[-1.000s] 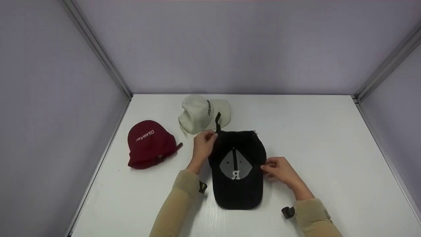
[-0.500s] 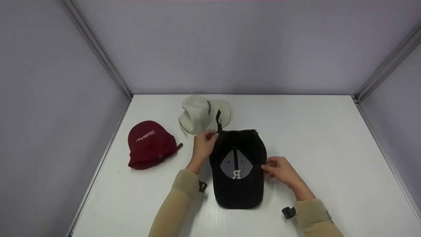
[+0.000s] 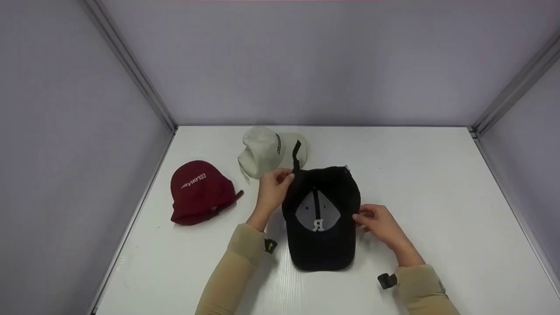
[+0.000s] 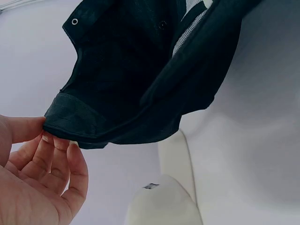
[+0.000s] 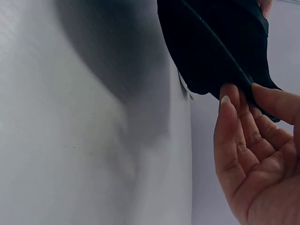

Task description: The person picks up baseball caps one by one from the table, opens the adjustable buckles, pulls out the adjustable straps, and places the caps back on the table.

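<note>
A black baseball cap (image 3: 323, 249) is held up between both hands, its hollow inside facing the head camera and its brim toward the person. Inside it shows a grey panel with a reversed white R. The left hand (image 3: 273, 190) pinches the cap's edge at the back left, thumb on one side and fingers on the other. A loose black strap (image 3: 296, 153) sticks up beside that hand. On the opposite side, the right hand (image 3: 378, 223) pinches the rim between thumb and fingers, as the right wrist view also shows.
A dark red cap (image 3: 199, 192) with white lettering lies at the left of the white table (image 3: 437, 197). Behind the black cap sits a cream cap (image 3: 262, 151), its brim partly overlapped by the strap. Grey panels (image 3: 323, 65) enclose the table at the back and sides.
Both hands have moved the black cap slightly away from the person and to the right. The red and cream caps stay where they were.
</note>
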Demonstrator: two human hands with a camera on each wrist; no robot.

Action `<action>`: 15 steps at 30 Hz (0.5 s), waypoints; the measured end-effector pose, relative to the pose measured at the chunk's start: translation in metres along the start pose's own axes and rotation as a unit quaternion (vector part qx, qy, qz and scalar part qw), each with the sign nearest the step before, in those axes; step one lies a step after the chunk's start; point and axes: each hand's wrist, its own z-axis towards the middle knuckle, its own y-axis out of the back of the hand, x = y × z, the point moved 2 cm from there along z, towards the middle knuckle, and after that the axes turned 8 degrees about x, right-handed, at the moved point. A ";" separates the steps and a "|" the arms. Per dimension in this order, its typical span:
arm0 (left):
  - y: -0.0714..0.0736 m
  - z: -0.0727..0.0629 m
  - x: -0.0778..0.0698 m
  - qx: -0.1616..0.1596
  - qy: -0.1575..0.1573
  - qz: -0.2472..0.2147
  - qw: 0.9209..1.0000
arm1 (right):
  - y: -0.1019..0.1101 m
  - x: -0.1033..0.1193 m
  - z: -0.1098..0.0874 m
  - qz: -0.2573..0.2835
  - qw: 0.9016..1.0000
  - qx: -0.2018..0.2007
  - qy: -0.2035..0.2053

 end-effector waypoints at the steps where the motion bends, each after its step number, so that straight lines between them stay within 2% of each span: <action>1: 0.001 0.000 -0.001 0.000 -0.003 -0.001 1.000 | 0.001 0.001 0.000 0.001 1.000 -0.004 0.001; 9: 0.008 0.001 -0.020 0.000 -0.010 -0.002 1.000 | 0.007 0.010 0.000 -0.010 0.999 -0.029 0.013; 15: 0.014 0.002 -0.043 -0.002 -0.026 0.033 0.999 | 0.016 0.016 0.002 -0.023 0.999 -0.042 0.018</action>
